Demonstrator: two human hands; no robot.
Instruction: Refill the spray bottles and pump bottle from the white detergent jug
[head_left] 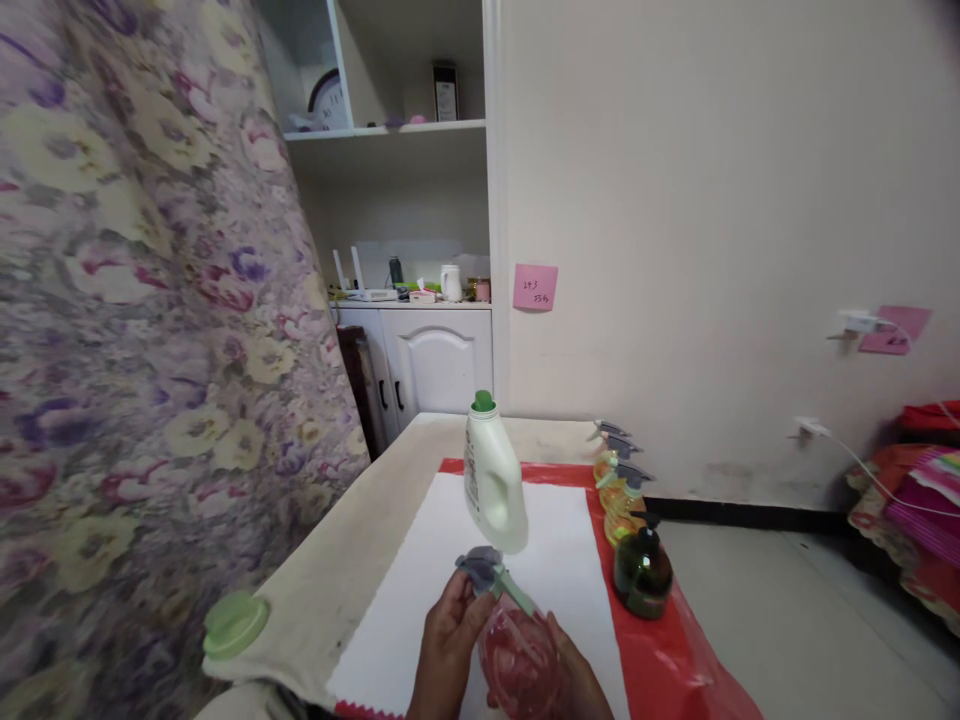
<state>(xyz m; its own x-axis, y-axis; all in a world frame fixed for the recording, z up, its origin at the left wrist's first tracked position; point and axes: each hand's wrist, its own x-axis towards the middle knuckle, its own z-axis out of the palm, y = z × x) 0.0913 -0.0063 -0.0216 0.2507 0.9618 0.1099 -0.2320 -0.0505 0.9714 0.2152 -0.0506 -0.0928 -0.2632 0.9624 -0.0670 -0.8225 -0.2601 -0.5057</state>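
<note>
Low in the head view, a pink see-through spray bottle (517, 658) is held tilted between my hands. My left hand (448, 635) has its fingers closed around the grey and pale green trigger sprayer (480, 568) at the top. Wrapped about the right side of the pink body is my right hand (576, 668), partly hidden behind it. I cannot tell whether the sprayer is fully screwed on. Just beyond stands a large pale green jug (491, 480) with a handle and a darker green top (483, 401), upright on a white sheet (420, 570).
Several yellow spray bottles (625, 515) line the table's right side, with a dark green pump bottle (643, 575) nearest me. Red plastic (660, 665) lies under the sheet. A round green lid (234, 622) is at the left edge. A floral curtain (150, 300) hangs on the left.
</note>
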